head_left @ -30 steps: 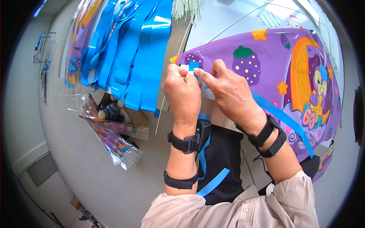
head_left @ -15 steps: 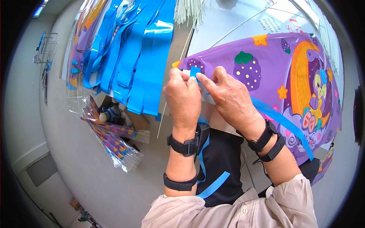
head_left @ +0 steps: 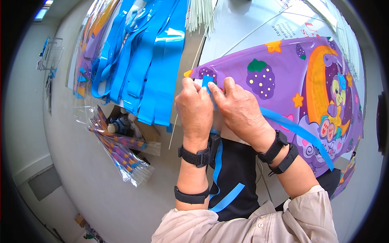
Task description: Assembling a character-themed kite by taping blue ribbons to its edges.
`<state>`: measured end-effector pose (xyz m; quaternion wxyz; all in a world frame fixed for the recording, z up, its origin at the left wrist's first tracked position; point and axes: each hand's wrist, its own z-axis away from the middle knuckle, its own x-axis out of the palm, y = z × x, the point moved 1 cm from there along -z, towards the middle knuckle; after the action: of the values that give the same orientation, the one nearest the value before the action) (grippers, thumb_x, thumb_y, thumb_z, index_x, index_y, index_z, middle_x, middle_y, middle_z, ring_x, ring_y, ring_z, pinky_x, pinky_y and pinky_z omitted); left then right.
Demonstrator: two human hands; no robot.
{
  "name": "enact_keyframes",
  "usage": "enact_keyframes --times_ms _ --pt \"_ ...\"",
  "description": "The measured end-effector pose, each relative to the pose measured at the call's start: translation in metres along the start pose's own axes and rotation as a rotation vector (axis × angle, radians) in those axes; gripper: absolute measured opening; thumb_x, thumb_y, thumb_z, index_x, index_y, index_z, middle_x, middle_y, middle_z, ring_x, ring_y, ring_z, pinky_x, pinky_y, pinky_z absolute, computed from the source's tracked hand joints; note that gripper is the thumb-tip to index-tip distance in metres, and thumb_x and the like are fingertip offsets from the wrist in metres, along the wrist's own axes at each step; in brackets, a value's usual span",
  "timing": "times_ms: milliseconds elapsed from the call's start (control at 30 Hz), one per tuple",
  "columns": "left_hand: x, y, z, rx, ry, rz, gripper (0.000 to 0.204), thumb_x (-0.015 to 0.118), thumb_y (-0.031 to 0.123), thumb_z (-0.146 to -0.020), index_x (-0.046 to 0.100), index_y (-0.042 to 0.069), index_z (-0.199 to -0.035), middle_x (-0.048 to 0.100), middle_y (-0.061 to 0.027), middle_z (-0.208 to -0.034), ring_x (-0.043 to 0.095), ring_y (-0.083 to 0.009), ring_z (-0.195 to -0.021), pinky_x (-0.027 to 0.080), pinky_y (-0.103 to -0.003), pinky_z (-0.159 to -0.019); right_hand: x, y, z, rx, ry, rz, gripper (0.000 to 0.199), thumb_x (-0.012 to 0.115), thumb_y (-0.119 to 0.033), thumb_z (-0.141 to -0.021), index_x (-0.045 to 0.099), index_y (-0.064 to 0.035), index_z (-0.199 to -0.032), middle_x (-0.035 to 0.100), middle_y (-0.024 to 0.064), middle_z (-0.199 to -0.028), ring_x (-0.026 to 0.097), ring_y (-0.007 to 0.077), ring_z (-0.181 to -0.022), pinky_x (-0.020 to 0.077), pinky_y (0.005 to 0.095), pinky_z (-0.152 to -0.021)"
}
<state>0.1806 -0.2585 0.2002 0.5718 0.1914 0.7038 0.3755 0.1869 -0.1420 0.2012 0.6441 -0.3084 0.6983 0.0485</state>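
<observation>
A purple plastic kite (head_left: 283, 77), printed with strawberries, stars and a cartoon figure, lies flat on the table before me. My left hand (head_left: 195, 109) and my right hand (head_left: 239, 109) meet at its left tip, fingers pinched on a small white piece and the end of a blue ribbon (head_left: 207, 81). The ribbon runs from under my right hand down to the right (head_left: 300, 131) across the kite, and more blue ribbon (head_left: 219, 166) hangs over my black lap. Both wrists carry black bands.
A stack of blue ribbon strips (head_left: 150, 60) hangs over the table's left edge. Thin white rods (head_left: 200, 16) lie at the top. Packaged kites in clear wrap (head_left: 121, 154) and a cardboard box (head_left: 146, 129) sit on the grey floor at left.
Both hands stay pinched at the kite's left tip; the fingers have shifted slightly on the ribbon end. Nothing else moved.
</observation>
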Motion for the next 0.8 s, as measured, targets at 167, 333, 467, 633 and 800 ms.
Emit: enact_keyframes --times_ms 167,333,467,633,800 --pt "-0.003 0.005 0.000 -0.075 -0.082 0.014 0.011 0.057 -0.003 -0.079 0.046 -0.004 -0.080 0.059 -0.0196 -0.067 0.063 -0.0356 -0.065 0.047 -0.043 -0.057 -0.001 0.001 0.001 0.013 0.008 -0.049 0.040 0.057 -0.004 -0.075 0.057 -0.0037 -0.115 0.050 0.0103 -0.088 0.057 0.0215 -0.073 0.0471 0.0311 -0.059" --pt "-0.003 0.003 0.001 -0.070 -0.085 0.023 0.011 0.057 -0.004 -0.079 0.046 -0.004 -0.080 0.060 -0.0197 -0.067 0.063 -0.0359 -0.065 0.047 -0.043 -0.057 0.000 0.002 0.002 0.016 0.012 -0.089 0.041 0.057 -0.003 -0.074 0.057 -0.0035 -0.115 0.049 0.0114 -0.087 0.057 0.0231 -0.074 0.0471 0.0323 -0.059" --pt "0.000 -0.004 0.001 -0.006 -0.015 0.019 0.013 0.062 -0.001 -0.078 0.050 -0.001 -0.074 0.059 -0.0114 -0.060 0.060 -0.0176 -0.052 0.045 -0.031 -0.048 0.001 0.001 0.002 0.020 0.012 -0.085 0.041 0.057 -0.003 -0.074 0.057 -0.0034 -0.115 0.048 0.0117 -0.087 0.057 0.0232 -0.074 0.0473 0.0318 -0.059" --pt "-0.005 -0.004 -0.001 -0.012 -0.013 -0.015 0.014 0.063 0.000 -0.077 0.049 -0.001 -0.074 0.059 -0.0122 -0.059 0.060 -0.0203 -0.053 0.046 -0.032 -0.050 0.000 -0.005 -0.001 0.046 -0.014 -0.135 0.045 0.055 0.003 -0.074 0.056 -0.0015 -0.118 0.047 0.0132 -0.086 0.055 0.0258 -0.077 0.0476 0.0340 -0.064" --pt "-0.029 0.015 0.002 0.090 -0.032 -0.349 0.016 0.066 0.005 -0.077 0.052 -0.002 -0.078 0.059 -0.0133 -0.062 0.060 -0.0296 -0.058 0.047 -0.037 -0.057 -0.004 -0.003 -0.001 0.051 -0.011 -0.022 0.046 0.056 0.000 -0.072 0.055 -0.0008 -0.118 0.047 0.0138 -0.085 0.055 0.0260 -0.072 0.0469 0.0340 -0.060"
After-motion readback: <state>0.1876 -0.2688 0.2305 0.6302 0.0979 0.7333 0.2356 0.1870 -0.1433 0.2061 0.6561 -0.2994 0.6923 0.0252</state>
